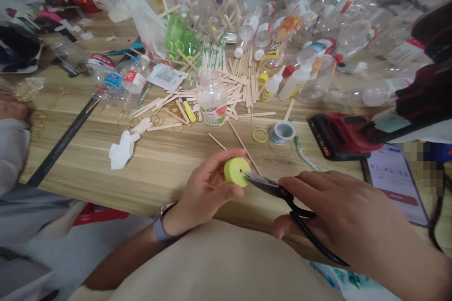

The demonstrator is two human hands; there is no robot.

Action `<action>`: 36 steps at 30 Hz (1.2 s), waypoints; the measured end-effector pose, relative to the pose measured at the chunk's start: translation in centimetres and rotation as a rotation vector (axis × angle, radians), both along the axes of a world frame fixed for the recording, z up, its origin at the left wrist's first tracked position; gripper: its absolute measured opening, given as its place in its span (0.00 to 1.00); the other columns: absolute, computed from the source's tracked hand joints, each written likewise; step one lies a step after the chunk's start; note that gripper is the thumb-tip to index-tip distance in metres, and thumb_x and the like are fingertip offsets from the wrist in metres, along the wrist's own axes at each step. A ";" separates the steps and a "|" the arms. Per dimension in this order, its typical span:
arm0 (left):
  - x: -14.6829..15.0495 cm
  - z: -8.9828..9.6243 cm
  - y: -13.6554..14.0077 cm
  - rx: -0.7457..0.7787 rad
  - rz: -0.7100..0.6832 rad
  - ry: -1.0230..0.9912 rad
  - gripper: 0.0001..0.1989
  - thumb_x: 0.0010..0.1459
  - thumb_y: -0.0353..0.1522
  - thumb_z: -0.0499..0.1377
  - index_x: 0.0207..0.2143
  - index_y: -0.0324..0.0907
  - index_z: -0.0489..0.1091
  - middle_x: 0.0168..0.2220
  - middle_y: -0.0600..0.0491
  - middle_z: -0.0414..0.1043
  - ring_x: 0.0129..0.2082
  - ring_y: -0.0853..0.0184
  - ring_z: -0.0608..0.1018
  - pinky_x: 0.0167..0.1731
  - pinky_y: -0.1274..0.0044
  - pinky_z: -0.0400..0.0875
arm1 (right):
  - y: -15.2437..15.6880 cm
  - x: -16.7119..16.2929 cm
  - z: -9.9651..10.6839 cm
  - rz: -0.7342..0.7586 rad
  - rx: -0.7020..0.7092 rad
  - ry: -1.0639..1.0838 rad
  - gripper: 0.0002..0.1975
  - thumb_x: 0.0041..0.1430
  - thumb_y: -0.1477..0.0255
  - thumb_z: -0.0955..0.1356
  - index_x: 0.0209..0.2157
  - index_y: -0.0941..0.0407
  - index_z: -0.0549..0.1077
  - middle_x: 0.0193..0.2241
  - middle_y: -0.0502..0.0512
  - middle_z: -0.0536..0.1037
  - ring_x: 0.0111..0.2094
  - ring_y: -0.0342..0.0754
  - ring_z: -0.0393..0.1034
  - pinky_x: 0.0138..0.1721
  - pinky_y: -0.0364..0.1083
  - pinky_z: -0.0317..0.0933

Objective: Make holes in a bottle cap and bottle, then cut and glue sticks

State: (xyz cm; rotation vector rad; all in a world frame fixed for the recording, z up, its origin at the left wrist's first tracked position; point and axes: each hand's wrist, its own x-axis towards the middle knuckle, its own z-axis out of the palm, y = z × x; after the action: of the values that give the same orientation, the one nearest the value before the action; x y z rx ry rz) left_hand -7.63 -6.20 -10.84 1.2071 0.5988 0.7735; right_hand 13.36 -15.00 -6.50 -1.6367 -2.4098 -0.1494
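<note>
Clear plastic bottles [312,51] crowd a brown wood-grained table [165,160] at one o'clock; the left hand [208,186] grips a yellow cap [233,169], the right hand [339,211] black-handled scissors [273,188].

Power tool [344,134] and phone [395,181], frame right.
Tool's red-black, phone just below it; plastic bottles [353,33] upper right, crumpled tissue [122,149] left of center.

Scissors [275,190] partly hidden by right hand [348,223], power tool [423,83] cropped right
</note>
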 end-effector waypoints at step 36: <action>0.1 -0.9 0.3 0.094 0.009 0.037 0.22 0.54 0.37 0.67 0.52 0.48 0.72 0.45 0.52 0.77 0.44 0.69 0.78 0.45 0.80 0.72 | -0.4 -1.4 -2.0 -0.140 -0.355 0.454 0.19 0.66 0.54 0.61 0.29 0.54 0.65 0.18 0.45 0.69 0.18 0.41 0.64 0.19 0.39 0.53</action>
State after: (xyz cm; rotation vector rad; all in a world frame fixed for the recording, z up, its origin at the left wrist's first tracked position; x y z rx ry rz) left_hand -7.48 -5.91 -11.71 1.3088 0.6041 0.7953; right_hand 11.99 -15.41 -8.47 -1.7446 -2.0533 0.5963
